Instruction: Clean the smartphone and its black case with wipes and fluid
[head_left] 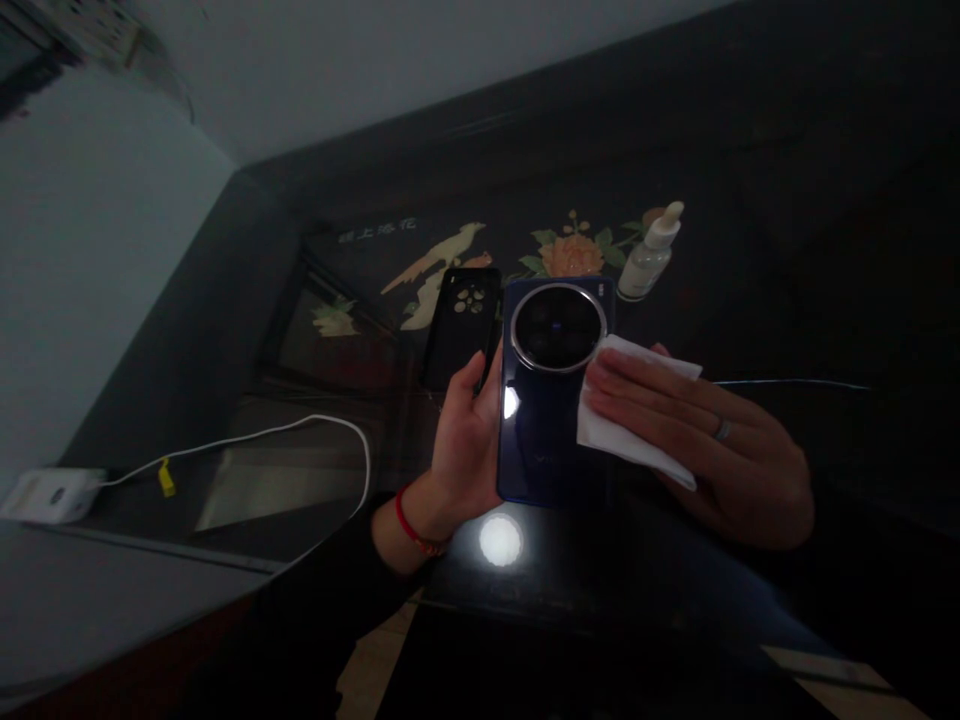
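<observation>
My left hand point(466, 440) grips a dark blue smartphone point(544, 430) from its left side, with the back of the phone facing up. A large round camera ring point(559, 328) fills the phone's upper part. In my right hand point(697, 430) is a folded white wipe point(637, 452), pressed under the fingers against the phone's right edge, just below the camera ring. Behind my left thumb lies a black phone case point(463, 325) with several round camera holes, on the table.
A dropper bottle point(651, 255) with a white top stands behind the phone, to the right. At the left, a white cable point(255, 432) with a yellow tag point(166, 478) runs from a white adapter point(58, 495). The dark glossy table point(360, 380) bears flower and bird pictures and meets the wall.
</observation>
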